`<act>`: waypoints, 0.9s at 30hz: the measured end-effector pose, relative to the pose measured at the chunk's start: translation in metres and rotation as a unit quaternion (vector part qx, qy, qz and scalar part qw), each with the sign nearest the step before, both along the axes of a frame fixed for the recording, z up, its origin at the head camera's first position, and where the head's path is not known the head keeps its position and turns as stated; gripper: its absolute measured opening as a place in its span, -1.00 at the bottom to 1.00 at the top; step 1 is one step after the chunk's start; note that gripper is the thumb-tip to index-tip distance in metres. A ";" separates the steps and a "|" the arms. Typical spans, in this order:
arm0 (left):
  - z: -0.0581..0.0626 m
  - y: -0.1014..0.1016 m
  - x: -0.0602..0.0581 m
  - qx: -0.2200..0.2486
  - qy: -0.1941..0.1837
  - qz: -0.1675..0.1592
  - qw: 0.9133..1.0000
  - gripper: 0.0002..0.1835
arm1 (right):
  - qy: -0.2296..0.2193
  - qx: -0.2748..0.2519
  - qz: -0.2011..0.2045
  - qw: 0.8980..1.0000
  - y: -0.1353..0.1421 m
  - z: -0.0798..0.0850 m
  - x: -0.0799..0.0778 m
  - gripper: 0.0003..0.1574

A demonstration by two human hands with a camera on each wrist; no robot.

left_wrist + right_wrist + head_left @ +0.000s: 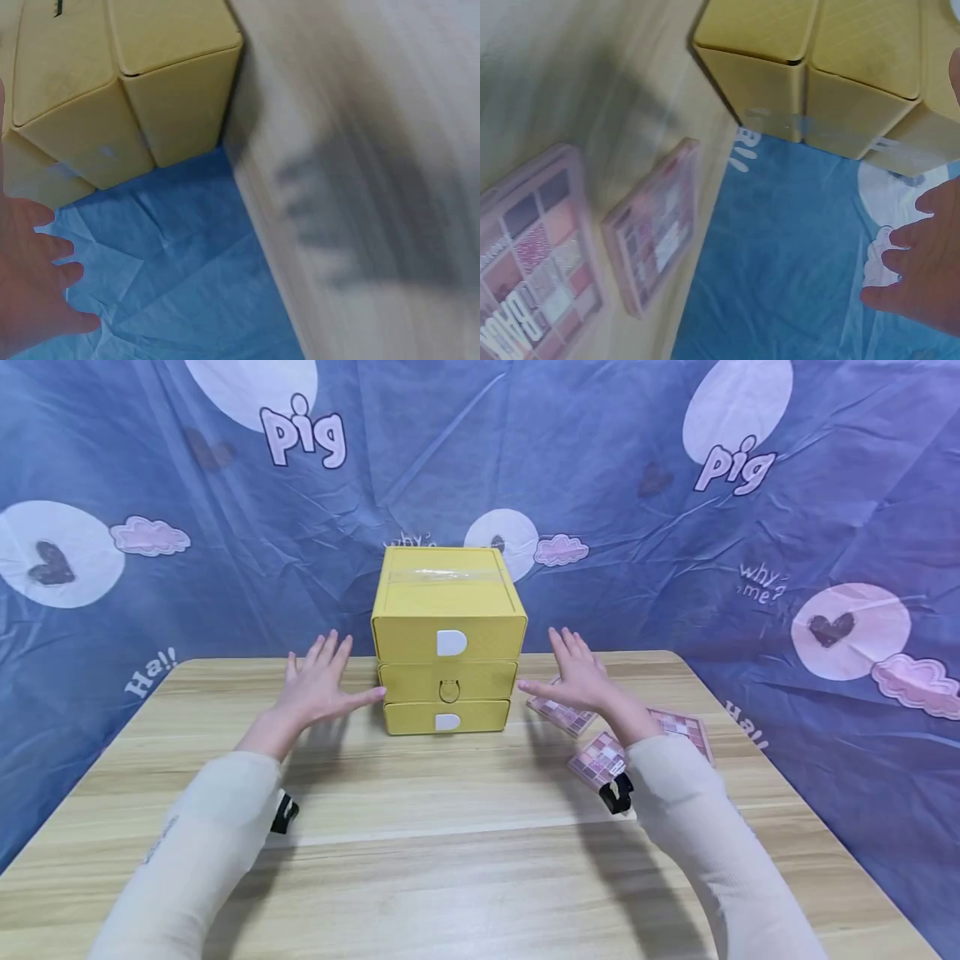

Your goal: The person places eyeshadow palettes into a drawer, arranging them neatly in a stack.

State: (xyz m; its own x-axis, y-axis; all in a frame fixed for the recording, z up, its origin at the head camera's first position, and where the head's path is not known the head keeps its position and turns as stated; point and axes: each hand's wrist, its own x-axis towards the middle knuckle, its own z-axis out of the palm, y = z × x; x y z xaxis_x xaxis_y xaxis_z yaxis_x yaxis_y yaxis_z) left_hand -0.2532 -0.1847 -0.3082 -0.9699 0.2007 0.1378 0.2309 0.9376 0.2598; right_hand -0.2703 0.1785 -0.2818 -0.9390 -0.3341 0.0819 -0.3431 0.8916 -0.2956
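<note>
A yellow three-drawer box (405, 639) stands near the back edge of the table, all its drawers closed. White tabs mark the top and bottom drawer fronts; the middle one has a dark ring-shaped loop. To the box's left, my left hand (318, 687) is raised with fingers spread, its thumb tip close to the box's side. My right hand (577, 679) mirrors it on the other side, fingers straight and holding nothing. Whether either thumb touches the box I cannot tell. In the wrist views, the left hand (34, 277) and right hand (922, 262) both show spread fingers beside the box.
Several pinkish eyeshadow palettes lie right of the box: one behind my right hand (567, 718), another palette (597, 760) nearer me, and a third palette (686, 731) partly hidden by my forearm. A blue printed cloth (600, 577) hangs behind the wooden table (450, 860).
</note>
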 end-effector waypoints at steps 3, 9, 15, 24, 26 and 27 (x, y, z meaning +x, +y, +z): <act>0.007 0.001 -0.003 0.008 0.004 0.003 1.000 0.12 | 0.014 -0.015 0.004 1.000 -0.002 0.006 -0.001 0.27; 0.019 0.003 -0.011 0.045 0.014 0.006 0.999 0.09 | 0.039 -0.053 0.005 0.998 -0.004 0.014 -0.002 0.23; 0.030 0.005 -0.016 0.110 0.032 0.002 0.993 0.01 | 0.052 -0.108 -0.003 0.993 -0.009 0.022 0.000 0.18; 0.039 0.008 -0.027 0.227 0.049 -0.010 0.973 -0.12 | 0.079 -0.187 -0.016 0.979 -0.020 0.026 0.006 0.06; 0.041 0.008 -0.029 0.258 0.049 -0.010 0.965 -0.14 | 0.097 -0.216 -0.018 0.971 -0.023 0.025 0.008 -0.01; 0.042 0.008 -0.030 0.274 0.045 -0.008 0.961 -0.15 | 0.111 -0.231 -0.020 0.966 -0.025 0.024 0.009 -0.06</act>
State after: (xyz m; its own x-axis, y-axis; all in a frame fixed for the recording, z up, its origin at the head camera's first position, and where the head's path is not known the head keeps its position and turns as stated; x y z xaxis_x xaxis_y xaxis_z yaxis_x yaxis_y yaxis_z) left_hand -0.2833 -0.1762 -0.2660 -0.9467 0.0886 0.3096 0.2882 0.6624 0.6915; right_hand -0.2616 0.1538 -0.2576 -0.8924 -0.1776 0.4147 -0.4118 0.6960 -0.5881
